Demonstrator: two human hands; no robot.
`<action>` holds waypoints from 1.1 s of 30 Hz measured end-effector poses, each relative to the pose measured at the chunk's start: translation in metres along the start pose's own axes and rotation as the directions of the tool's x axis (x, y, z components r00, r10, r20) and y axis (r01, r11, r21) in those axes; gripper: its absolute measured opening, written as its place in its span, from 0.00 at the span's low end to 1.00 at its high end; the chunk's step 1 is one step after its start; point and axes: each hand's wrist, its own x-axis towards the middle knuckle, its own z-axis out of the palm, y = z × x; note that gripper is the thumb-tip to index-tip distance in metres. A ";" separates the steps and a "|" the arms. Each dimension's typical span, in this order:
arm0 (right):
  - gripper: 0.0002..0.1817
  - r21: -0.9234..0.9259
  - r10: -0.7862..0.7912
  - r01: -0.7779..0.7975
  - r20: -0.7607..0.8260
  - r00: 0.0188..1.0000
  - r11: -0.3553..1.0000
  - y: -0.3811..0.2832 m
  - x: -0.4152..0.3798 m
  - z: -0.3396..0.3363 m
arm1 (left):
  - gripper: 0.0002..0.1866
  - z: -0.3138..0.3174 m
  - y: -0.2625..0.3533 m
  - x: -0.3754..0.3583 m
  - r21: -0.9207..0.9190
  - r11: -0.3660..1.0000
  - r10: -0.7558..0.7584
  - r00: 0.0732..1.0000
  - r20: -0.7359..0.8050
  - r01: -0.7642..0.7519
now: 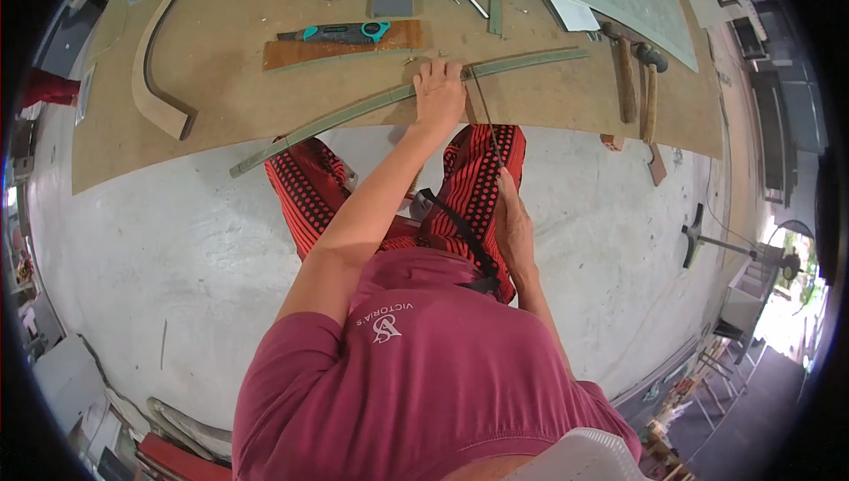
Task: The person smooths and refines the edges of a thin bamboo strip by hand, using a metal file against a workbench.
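Note:
A long, narrow green strip (349, 112) lies slantwise across the workbench (239, 110), its left end jutting past the front edge. My left hand (439, 92) presses down on the strip near its middle, fingers close together over it. Just right of those fingers, a thin dark saw (485, 114), seen edge-on, crosses the strip. The near end of the saw is in my right hand (514, 216), which is closed and low beside my right knee; its handle is hidden. Behind the strip, a teal and black cutting tool (345, 33) rests on a brown wood offcut (402, 35).
Two hammers (625, 83) lie at the bench's right side. A curved wooden piece (152, 65) sits at the left. Large green sheets (619, 12) and offcuts cover the back. A standing fan (752, 254) is at right; a person's red sleeve (49, 90) shows far left.

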 end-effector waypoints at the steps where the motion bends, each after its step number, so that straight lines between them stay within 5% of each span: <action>1: 0.35 -0.003 -0.005 0.005 0.014 1.000 1.000 0.001 0.000 0.000 | 0.18 0.001 -0.001 -0.001 0.001 1.000 0.006 1.000 0.013 -0.006; 18: 0.38 -0.059 0.040 -0.033 0.106 0.994 0.998 0.004 0.014 -0.004 | 0.12 0.006 0.001 -0.001 0.066 0.992 0.115 0.977 -0.179 -0.105; 24: 0.39 -0.025 0.084 -0.082 0.135 0.987 0.996 0.000 0.008 -0.005 | 0.15 0.000 0.005 -0.003 -0.002 1.000 0.027 0.996 -0.084 -0.028; 26: 0.39 -0.015 -0.090 0.090 0.031 0.995 0.996 0.005 0.008 -0.001 | 0.15 0.000 0.003 -0.002 0.006 0.999 0.049 0.994 -0.093 -0.049; 30: 0.40 -0.065 0.092 -0.084 0.141 0.986 0.994 -0.002 0.027 0.004 | 0.15 0.003 -0.001 -0.003 0.030 0.997 0.078 0.994 -0.081 -0.076; 33: 0.31 0.017 0.128 -0.132 0.150 0.980 0.991 -0.006 0.028 0.005 | 0.15 0.001 0.001 -0.003 0.031 0.999 0.041 0.999 -0.033 -0.040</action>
